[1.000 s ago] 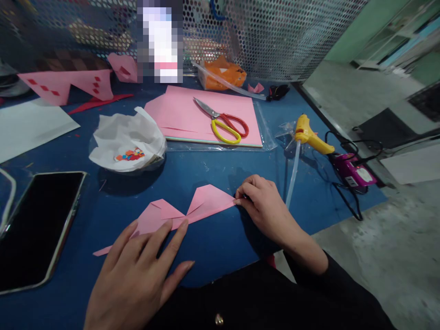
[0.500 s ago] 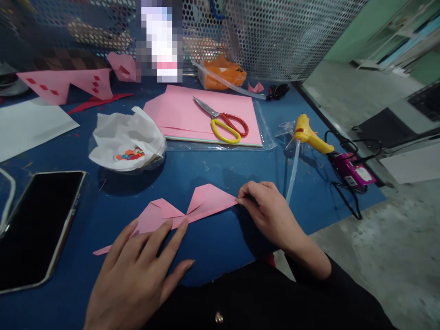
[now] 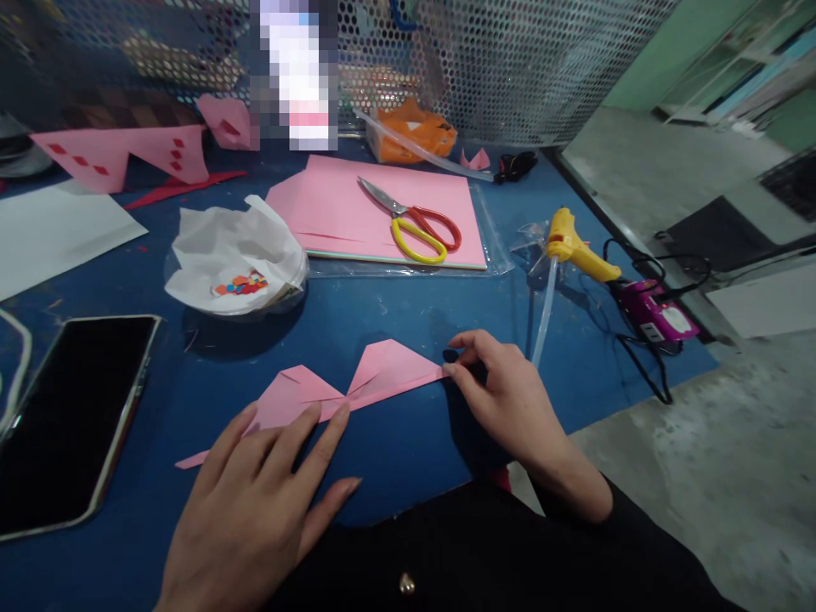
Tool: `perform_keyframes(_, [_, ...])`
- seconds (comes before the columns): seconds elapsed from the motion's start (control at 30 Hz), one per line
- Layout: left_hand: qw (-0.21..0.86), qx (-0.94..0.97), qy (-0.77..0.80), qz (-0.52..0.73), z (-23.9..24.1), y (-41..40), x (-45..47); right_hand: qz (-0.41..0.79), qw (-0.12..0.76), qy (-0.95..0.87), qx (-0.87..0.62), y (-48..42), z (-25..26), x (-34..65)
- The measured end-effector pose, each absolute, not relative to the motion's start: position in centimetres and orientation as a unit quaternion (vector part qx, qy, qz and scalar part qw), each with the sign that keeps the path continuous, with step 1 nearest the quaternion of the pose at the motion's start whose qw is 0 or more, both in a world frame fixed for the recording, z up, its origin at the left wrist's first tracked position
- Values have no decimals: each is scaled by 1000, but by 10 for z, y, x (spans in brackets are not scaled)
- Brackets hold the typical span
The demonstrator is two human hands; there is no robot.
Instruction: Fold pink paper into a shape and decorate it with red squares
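Observation:
A folded pink paper strip [image 3: 388, 374] with two pointed flaps lies slantwise on the blue table in front of me. My left hand [image 3: 255, 493] rests flat over its left half, fingers spread and their tips pressing on the paper. Part of that half is hidden under the fingers, and a narrow pink end sticks out to the left. At the strip's right tip is my right hand [image 3: 503, 391]. Its thumb touches the tip, while the index finger is lifted away from the thumb with a gap between them.
Scissors [image 3: 421, 225] lie on a stack of pink paper [image 3: 331, 200]. Left of it sits a paper-lined bowl [image 3: 191, 255] with small coloured bits. A phone [image 3: 70, 425] lies at left, a yellow glue gun [image 3: 580, 246] and purple power block [image 3: 660, 310] at right. Behind stands perforated mesh [image 3: 510, 76].
My right thumb and index finger have parted at the strip's right tip, where they were pinched together. The left hand and paper have hardly moved.

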State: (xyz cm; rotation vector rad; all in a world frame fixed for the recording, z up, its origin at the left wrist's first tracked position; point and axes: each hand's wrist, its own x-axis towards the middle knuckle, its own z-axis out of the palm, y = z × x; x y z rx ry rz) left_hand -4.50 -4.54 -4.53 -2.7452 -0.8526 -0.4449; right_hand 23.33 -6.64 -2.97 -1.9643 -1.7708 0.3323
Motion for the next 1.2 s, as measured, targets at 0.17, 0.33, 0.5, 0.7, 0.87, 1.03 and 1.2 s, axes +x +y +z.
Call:
perform_keyframes(0.17, [105,-938,-293,-152,-43,-47,-42,-51,248,-680,-689,-81,-26,224])
perform_keyframes(0.33, [108,-937,-297,-147,-43,-49,-41,50,222,-865,-447,-92,-37,195])
perform_keyframes(0.5, [107,-938,-300,-139,-42,-52,-41,96,147,-884,-433,-94,-43,179])
perform_keyframes(0.7, [99,-933,-318,-133,-42,-54,-41,41,119,-836,-535,-104,-44,189])
perform_keyframes(0.87, [87,-929,-332,-136,-43,-56,-40,-18,114,-784,-610,-113,-50,209])
perform_keyframes(1.03, [91,-927,-337,-134,-42,-58,-39,-37,153,-800,-579,-112,-47,204])
perform_keyframes(1.2, [102,-920,-343,-158,-41,-63,-41,66,158,-890,-423,-98,-44,172])
